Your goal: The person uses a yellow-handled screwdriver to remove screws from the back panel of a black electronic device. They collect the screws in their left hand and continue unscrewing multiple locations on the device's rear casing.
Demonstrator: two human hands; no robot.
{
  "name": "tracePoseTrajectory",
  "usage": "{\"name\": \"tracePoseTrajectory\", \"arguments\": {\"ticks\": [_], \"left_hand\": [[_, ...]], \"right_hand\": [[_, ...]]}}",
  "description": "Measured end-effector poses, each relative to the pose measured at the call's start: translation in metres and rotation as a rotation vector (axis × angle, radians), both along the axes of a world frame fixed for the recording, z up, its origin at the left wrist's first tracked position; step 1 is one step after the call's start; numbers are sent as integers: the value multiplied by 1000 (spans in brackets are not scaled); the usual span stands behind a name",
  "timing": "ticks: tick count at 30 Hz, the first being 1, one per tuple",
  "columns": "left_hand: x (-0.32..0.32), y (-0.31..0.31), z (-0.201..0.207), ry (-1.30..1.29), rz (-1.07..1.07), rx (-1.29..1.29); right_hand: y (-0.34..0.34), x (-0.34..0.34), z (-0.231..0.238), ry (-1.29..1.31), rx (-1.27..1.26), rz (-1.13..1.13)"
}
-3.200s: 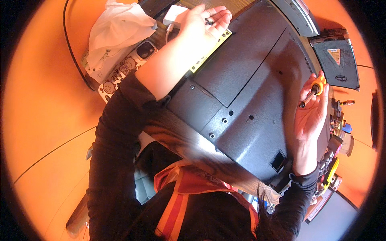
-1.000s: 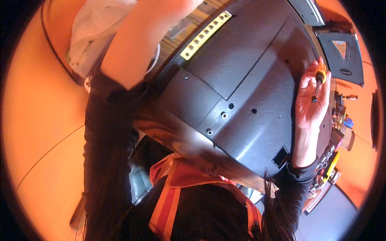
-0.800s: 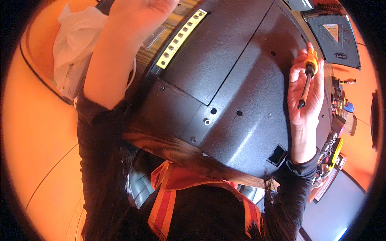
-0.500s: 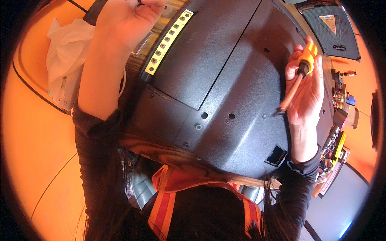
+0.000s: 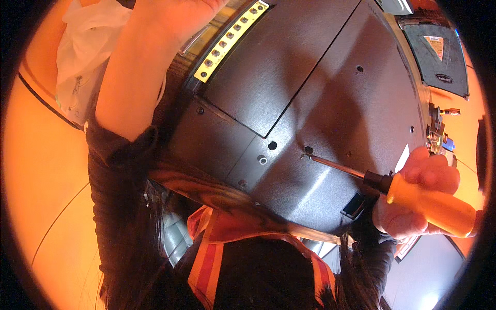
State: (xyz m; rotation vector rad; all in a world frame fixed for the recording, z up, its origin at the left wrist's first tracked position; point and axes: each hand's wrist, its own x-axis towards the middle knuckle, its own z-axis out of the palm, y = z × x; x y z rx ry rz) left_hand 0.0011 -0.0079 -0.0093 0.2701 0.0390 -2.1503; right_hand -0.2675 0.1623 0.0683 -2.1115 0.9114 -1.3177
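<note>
My right hand [image 5: 430, 174] grips a screwdriver [image 5: 434, 204] by its orange handle. Its shaft points left, and the tip is at or just beside a round hole [image 5: 308, 150] in a large black plastic casing [image 5: 356, 103]; whether it is inside the hole cannot be told. My left hand [image 5: 188, 18] is at the top edge, over the casing's far left side, with its fingers mostly cut off by the frame. A yellow strip with several small buttons [image 5: 231, 35] lies along the casing's left edge, close to that hand.
The casing rests on a wood-grain table [image 5: 206, 188]. A crumpled white bag [image 5: 85, 57] is at the left. A dark mesh-fronted panel [image 5: 436, 59] stands at the far right, with several small parts [image 5: 444, 139] below it. A rectangular opening [image 5: 353, 206] is in the casing's near right.
My right hand has come down and turned, bringing the screwdriver tip leftward to the hole. My left hand has shifted slightly up toward the top edge. The view has shifted a little.
</note>
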Motion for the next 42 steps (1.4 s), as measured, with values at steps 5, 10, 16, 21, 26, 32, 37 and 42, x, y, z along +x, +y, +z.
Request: {"name": "tracePoseTrajectory", "arguments": {"ticks": [5, 10, 16, 21, 26, 32, 37, 42], "left_hand": [[0, 0, -2, 42, -25, -77], [-2, -2, -3, 11, -14, -61], [-5, -5, -8, -27, 22, -53], [-7, -5, -16, -18, 52, -91], [-10, -8, -17, -75, 103, -12], [-12, -9, -16, -142, 166, 49], [-13, -11, -16, -142, 167, 60], [-15, -9, -12, -185, 206, 75]], "right_hand": [[2, 1, 6, 162, 64, 21], [-2, 4, 6, 187, 65, 77], [-6, 10, 9, 170, 130, 82], [-6, 15, 7, 146, 179, 14], [-9, 19, 4, 113, 217, -37], [-7, 22, 11, 107, 213, -33], [-6, 22, 14, 96, 203, -36], [-6, 22, 15, 85, 214, -51]]}}
